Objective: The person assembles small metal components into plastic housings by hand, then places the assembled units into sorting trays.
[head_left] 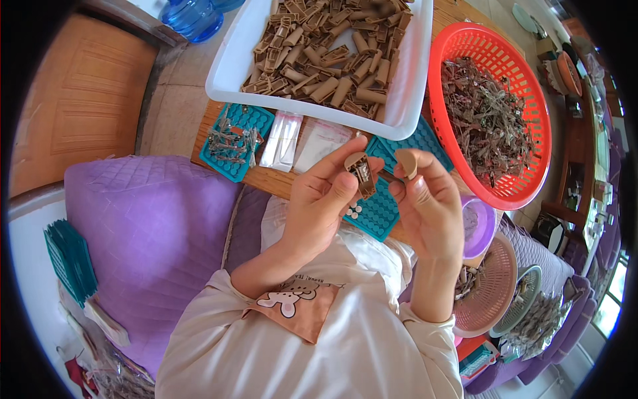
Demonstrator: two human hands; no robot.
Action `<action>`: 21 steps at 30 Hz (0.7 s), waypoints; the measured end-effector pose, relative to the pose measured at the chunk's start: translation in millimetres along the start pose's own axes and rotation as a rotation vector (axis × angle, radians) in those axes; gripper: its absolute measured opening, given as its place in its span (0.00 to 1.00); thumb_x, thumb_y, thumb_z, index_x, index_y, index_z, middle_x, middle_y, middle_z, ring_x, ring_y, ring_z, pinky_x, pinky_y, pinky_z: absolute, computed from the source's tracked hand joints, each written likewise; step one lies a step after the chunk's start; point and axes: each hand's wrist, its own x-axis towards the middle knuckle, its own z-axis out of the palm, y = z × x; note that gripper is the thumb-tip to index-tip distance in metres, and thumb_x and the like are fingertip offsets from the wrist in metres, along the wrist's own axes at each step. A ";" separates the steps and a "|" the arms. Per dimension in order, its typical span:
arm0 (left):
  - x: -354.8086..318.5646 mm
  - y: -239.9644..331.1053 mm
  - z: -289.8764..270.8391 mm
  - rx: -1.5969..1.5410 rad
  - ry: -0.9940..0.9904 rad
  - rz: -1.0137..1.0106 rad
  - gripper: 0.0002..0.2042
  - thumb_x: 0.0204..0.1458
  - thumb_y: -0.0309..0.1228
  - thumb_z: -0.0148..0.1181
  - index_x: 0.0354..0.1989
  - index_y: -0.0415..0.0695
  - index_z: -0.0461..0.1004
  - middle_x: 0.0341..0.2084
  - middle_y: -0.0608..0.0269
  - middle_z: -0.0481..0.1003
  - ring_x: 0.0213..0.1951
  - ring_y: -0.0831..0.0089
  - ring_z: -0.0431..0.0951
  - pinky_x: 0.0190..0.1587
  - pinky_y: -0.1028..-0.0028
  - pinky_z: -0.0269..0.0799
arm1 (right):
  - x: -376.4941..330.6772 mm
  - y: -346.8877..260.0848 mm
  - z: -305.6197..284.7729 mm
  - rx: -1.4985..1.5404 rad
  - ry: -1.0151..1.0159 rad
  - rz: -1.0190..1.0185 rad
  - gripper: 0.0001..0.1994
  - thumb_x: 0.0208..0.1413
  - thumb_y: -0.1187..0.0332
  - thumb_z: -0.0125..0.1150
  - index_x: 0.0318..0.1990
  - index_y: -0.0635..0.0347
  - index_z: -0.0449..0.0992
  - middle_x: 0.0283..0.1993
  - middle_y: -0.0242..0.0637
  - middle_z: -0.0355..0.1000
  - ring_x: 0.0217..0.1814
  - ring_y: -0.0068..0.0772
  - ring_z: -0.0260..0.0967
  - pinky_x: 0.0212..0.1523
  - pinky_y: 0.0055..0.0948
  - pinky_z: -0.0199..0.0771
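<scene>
My left hand [322,203] is closed round a brown plastic casing [361,176], its hollow side up; small parts show inside it. In my right hand [428,206] a smaller brown piece with a rounded edge [407,163] is pinched between thumb and fingers. The two pieces are apart, a short gap between them. Below them lies a teal tray with round bumps [380,216], with several small white discs [353,211] on it. Just beyond my hands stands a white plastic bin [219,83] full of brown casings [332,60].
A red basket [435,100] at the right holds a tangle of small parts in clear wrapping. Clear plastic bags [282,141] and another teal tray [232,166] lie on the wooden table [266,181]. Nearer right are a purple bowl [488,226] and a pink basket [498,292].
</scene>
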 end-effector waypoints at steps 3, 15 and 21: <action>-2.6 -2.9 3.5 0.039 -0.008 -0.020 0.22 0.48 0.32 0.52 0.51 0.36 0.57 0.41 0.57 0.68 0.43 0.75 0.68 0.45 0.79 0.64 | -12.0 14.1 1.0 -0.041 0.097 -0.118 0.14 0.49 0.72 0.52 0.43 0.68 0.65 0.40 0.35 0.66 0.44 0.22 0.61 0.47 0.22 0.58; -3.8 -15.1 12.1 0.132 -0.137 0.183 0.17 0.46 0.21 0.52 0.46 0.35 0.60 0.44 0.54 0.66 0.45 0.74 0.66 0.49 0.75 0.60 | -30.8 51.0 3.5 -0.176 0.284 -0.334 0.12 0.49 0.74 0.52 0.42 0.66 0.67 0.43 0.36 0.60 0.44 0.27 0.62 0.47 0.25 0.62; -4.8 -20.3 15.4 0.134 -0.142 0.176 0.17 0.46 0.21 0.52 0.46 0.35 0.60 0.44 0.54 0.66 0.45 0.74 0.66 0.49 0.76 0.60 | -32.4 55.3 2.8 -0.059 0.316 -0.378 0.11 0.48 0.75 0.53 0.41 0.66 0.67 0.43 0.37 0.60 0.44 0.27 0.62 0.46 0.25 0.63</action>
